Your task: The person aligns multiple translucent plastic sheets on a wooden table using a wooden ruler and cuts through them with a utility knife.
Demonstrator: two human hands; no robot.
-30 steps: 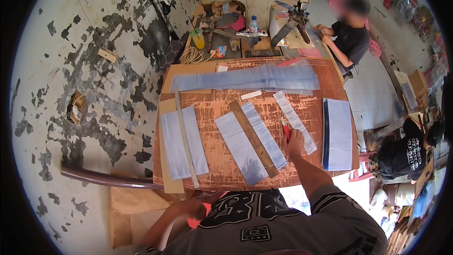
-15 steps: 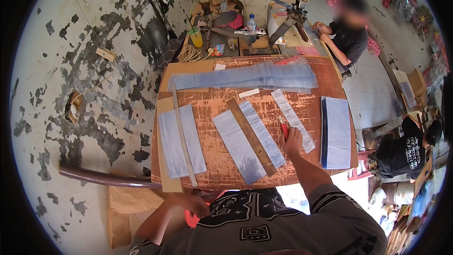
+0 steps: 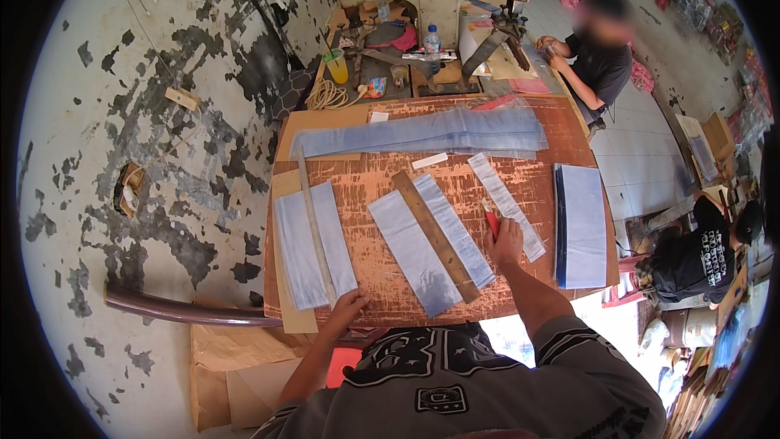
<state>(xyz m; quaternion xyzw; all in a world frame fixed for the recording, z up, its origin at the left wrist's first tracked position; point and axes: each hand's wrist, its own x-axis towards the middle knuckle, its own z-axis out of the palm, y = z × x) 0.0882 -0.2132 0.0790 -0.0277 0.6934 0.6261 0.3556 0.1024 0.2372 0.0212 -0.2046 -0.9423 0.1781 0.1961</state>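
Observation:
My right hand [image 3: 508, 241] is closed around a red-handled cutter [image 3: 491, 220], beside a narrow clear plastic strip [image 3: 505, 202]. To its left, a brown wooden ruler [image 3: 436, 237] lies slantwise across a stack of clear plastic sheets [image 3: 412, 258]. My left hand [image 3: 349, 310] is at the table's front edge with its fingers curled; whatever may be in them is hidden. It covers the lower end of a thin pale ruler [image 3: 315, 223], which rests across another stack of plastic sheets [image 3: 291, 236] on cardboard [image 3: 297, 321].
Long plastic sheets [image 3: 431, 132] span the back of the scratched brown table [image 3: 382, 183]. A further sheet stack [image 3: 582, 228] lies at the right, and a small white bar [image 3: 430, 161] near the middle. Behind stand a drink cup [image 3: 336, 67], a bottle [image 3: 432, 39] and rope [image 3: 327, 95]. Two people sit at the right.
My left hand has come up from my lap to the table edge by the pale ruler's lower end. My right hand stays in place with the cutter.

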